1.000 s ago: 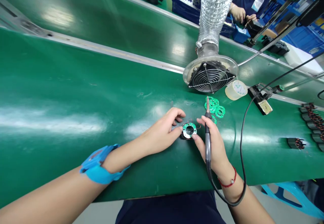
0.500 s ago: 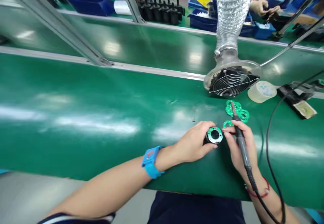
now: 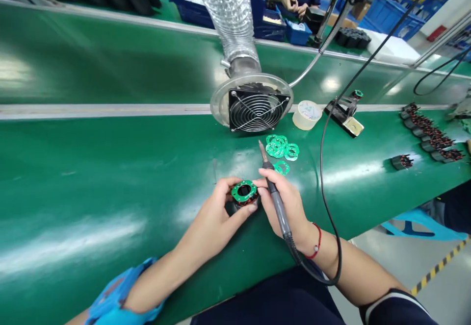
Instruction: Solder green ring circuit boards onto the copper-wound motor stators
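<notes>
My left hand [image 3: 215, 214] is closed around a motor stator [image 3: 253, 200] low over the bench, thumb in front and fingers behind. A green ring-shaped circuit board [image 3: 239, 198] lies on top of the stator, with copper windings showing beneath its edge. My right hand [image 3: 289, 202] grips a soldering iron [image 3: 278, 206], its tip pointing up and away from the stator. The thumb and a fingertip of that hand reach the right side of the board and stator. Just beyond the iron are several loose green ring boards [image 3: 276, 147], piled on the bench.
A fume extractor fan [image 3: 258, 112] hangs beyond the boards. Right of it stand a round tub [image 3: 307, 116] and an iron stand [image 3: 342, 114]. The iron's black cable [image 3: 324, 158] loops rightward. Several stators [image 3: 427, 131] line the far right. A co-worker's hands [image 3: 289, 0] are across the bench.
The view has swung right, bringing the row of stators into sight. The stator now shows its windings below the board. Both hands keep their holds, and the right fingertips have come against the board's side.
</notes>
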Tool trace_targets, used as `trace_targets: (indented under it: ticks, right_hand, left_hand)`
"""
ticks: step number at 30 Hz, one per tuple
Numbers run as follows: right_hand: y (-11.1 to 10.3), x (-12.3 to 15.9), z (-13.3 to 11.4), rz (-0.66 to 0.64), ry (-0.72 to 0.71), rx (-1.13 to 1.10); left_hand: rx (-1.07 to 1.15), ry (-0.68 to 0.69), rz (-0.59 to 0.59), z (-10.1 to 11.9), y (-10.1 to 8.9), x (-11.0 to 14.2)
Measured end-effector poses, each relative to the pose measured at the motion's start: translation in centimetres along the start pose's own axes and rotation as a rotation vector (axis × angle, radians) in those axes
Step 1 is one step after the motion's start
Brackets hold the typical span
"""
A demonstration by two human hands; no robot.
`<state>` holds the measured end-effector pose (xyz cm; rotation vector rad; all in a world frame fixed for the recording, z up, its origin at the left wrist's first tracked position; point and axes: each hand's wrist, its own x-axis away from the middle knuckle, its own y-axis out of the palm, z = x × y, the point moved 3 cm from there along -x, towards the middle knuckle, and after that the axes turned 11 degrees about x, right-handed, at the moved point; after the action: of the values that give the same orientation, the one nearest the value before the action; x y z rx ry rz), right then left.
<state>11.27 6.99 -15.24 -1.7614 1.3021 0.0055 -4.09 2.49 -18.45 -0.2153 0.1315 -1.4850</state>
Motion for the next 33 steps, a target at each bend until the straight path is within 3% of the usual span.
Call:
trace_targets:
  ticks: [5,8,11,17,21,24,28,30,33]
  right_hand:
    - [0.4,0.2,-0.5,-0.035,0.004,-0.096]
    - [0.1,0.0,0.0,0.002,0.113,-0.239]
    - [-0.1,0.0,0.4,0.032,0.126,-0.367]
    - [0.1,0.1,0.6,-0.141,0.137,-0.632]
    - [-0.5,-0.3,0.6,-0.225,0.059,-0.576]
    - [-1.0,-0.4,0.7,-0.211,-0.085,-0.378]
    - [-0.6,-0.1,0.9,-0.208,-0.269,-0.093]
    - [-0.3,0.1,1.1,-0.171,-0.25,-0.062]
    - [0.1,0.2,1.3,-0.103,-0.077,-0.067]
  left_hand:
    - [-0.368,0.412,0.216,0.5,-0.6,-0.3]
    - [-0.418,0.621,0.199,1.1,-0.6,-0.4]
    - [-0.445,0.791,0.165,1.7,-0.6,-0.2]
    - [-0.553,0.969,0.102,2.3,-1.1,0.3]
    - [-0.599,0.966,0.016,2.4,-1.2,0.5]
    - [-0.651,0.934,-0.014,2.5,-1.2,0.5]
    - [-0.645,0.784,-0.042,2.0,-1.0,0.1]
    - [-0.569,0.669,-0.037,1.3,-0.8,0.0]
    - [-0.473,0.475,0.018,-0.1,-0.2,0.1]
